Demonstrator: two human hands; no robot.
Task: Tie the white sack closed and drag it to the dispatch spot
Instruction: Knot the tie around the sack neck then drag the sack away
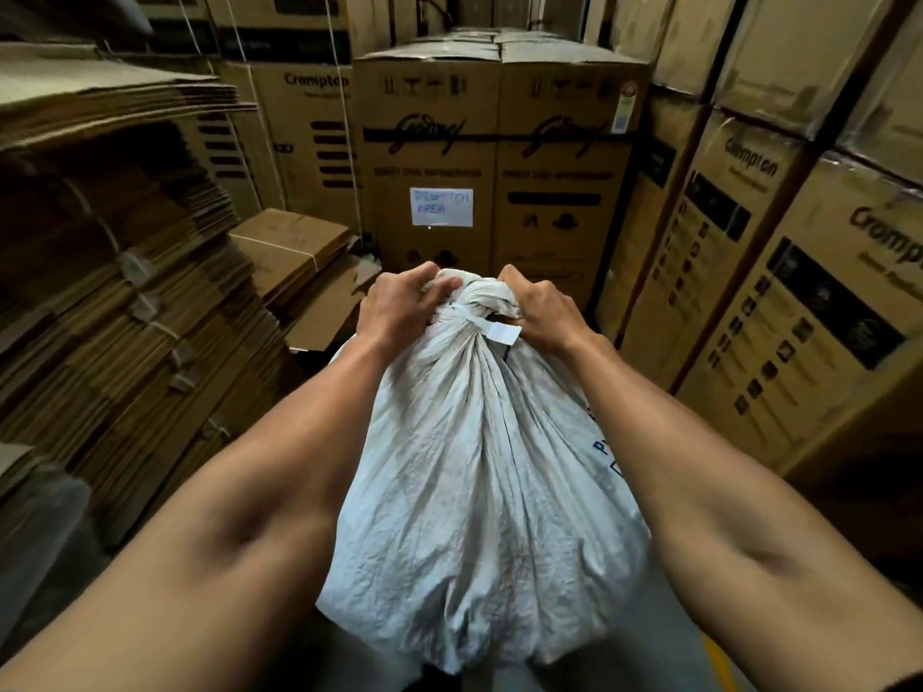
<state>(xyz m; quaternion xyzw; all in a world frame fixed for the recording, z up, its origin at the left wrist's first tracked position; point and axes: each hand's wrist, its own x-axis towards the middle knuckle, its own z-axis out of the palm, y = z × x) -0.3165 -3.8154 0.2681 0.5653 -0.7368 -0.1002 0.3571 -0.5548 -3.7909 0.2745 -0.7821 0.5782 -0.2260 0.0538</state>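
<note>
Sack (479, 472), white and tied at the neck, gripped by both my hands.
My left hand (399, 307) and right hand (544, 307) clench the knot (479, 297); flattened cardboard (125, 292) stacks left, boxes (499, 157) ahead carry a paper sign (441, 207).

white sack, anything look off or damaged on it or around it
The white sack looks intact, its neck cinched by a white tie, both hands gripping it. Only oddity: loose flattened cardboard lies askew on the floor to the left.
</note>
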